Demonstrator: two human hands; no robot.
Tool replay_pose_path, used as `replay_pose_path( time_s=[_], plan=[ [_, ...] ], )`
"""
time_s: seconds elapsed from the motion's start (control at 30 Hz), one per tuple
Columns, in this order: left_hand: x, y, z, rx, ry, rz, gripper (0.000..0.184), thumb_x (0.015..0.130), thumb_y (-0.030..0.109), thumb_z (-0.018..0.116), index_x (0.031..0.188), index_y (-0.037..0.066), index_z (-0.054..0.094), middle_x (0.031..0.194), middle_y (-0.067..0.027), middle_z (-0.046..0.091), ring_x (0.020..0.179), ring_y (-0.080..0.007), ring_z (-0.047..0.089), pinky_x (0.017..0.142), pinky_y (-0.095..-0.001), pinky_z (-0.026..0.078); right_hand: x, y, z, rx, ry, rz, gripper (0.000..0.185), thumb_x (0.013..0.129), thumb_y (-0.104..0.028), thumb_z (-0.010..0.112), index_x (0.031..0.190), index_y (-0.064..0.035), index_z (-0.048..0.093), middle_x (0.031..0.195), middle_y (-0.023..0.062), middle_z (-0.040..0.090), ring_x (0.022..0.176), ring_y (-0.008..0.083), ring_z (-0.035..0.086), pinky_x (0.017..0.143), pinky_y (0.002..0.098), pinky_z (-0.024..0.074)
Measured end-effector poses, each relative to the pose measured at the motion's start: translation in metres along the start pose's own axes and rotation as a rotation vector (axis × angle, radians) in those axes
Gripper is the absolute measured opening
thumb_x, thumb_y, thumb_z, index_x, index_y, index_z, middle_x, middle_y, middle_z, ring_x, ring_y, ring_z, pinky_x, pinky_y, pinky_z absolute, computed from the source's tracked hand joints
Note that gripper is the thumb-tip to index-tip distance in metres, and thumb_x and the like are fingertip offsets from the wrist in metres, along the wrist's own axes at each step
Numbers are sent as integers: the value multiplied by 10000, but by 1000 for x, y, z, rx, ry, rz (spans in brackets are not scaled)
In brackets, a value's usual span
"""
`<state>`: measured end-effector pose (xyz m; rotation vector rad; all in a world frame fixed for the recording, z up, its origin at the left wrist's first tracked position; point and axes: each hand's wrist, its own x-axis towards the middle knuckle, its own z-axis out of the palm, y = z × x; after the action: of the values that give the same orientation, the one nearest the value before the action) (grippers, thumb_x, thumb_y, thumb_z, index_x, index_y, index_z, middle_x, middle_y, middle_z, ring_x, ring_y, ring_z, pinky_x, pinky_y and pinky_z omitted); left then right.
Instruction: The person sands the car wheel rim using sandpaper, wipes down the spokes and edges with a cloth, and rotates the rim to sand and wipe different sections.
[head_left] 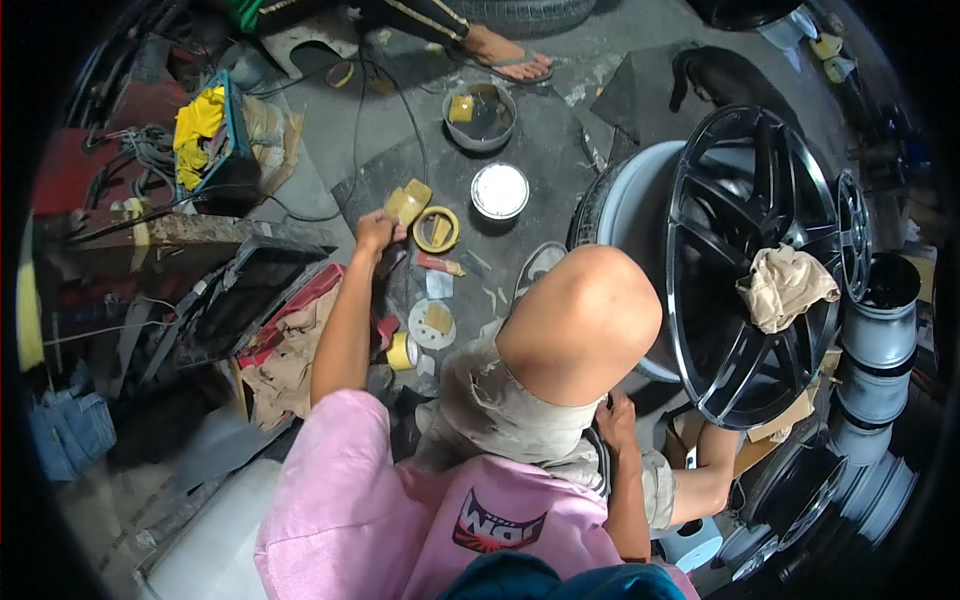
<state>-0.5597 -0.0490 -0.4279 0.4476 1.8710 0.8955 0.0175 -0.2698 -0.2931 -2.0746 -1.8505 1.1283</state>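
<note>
My left hand [376,232] is reached out over the floor, its fingers closed at the lower edge of a yellowish sandpaper piece [409,201]. Just right of it lies a roll of masking tape [436,229]. My right hand [618,420] is beside my bent knee, fingers curled; whatever they may hold is hidden. A black multi-spoke wheel rim [683,290] stands tilted to the right of the knee, with a crumpled beige cloth [787,287] on its spokes.
An open white-topped can [499,192] and a grey bowl [463,141] stand ahead. Behind the rim is a tire [592,205]. A person's foot [508,57] is at the top, a dark animal [735,78] lies top right. Stacked rims [880,345] stand right; a cable [415,130] crosses the floor.
</note>
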Motion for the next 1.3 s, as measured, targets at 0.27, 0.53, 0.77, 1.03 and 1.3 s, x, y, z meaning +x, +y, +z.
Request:
replay_pose_path(
  time_s=[0.27, 0.53, 0.77, 1.03, 1.3],
  plan=[
    [-31, 37, -31, 435, -162, 53, 268, 987, 176, 756, 1150, -36, 752, 956, -92, 773, 779, -170, 717, 693, -322, 590, 1, 31, 12, -18, -101, -48, 344, 943, -158, 687, 1238, 18, 701, 1213, 293, 722, 1124, 479, 692, 964, 500, 546],
    [-160, 83, -87, 614, -377, 68, 329, 1075, 297, 684, 924, 6, 717, 840, -20, 709, 759, -90, 651, 707, -284, 528, 1, 23, -2, 1, -164, 19, 339, 946, -168, 691, 1234, 10, 703, 1207, 289, 724, 1125, 475, 691, 957, 505, 545],
    [-204, 77, -157, 727, -387, -253, 380, 1060, 316, 705, 879, -16, 737, 750, -50, 721, 641, -131, 668, 612, -305, 521, 6, 20, -4, 34, -169, 29, 335, 948, -177, 695, 1230, 3, 704, 1201, 286, 725, 1126, 472, 690, 952, 509, 544],
    [-157, -78, -277, 1310, -24, 45, 362, 887, 382, 813, 1054, 63, 790, 1076, -187, 797, 1080, -380, 737, 932, -498, 561, 10, 17, -4, 83, -122, 8, 330, 951, -187, 699, 1225, -5, 706, 1195, 283, 726, 1126, 469, 689, 945, 514, 543],
    [-159, -102, -166, 1155, 82, 413, 441, 793, 259, 847, 1149, 37, 712, 1093, -208, 740, 1037, -395, 724, 924, -484, 569, 5, 22, 0, 140, -70, 33, 325, 953, -197, 703, 1221, -13, 708, 1188, 279, 728, 1127, 466, 688, 939, 519, 542]
  ],
)
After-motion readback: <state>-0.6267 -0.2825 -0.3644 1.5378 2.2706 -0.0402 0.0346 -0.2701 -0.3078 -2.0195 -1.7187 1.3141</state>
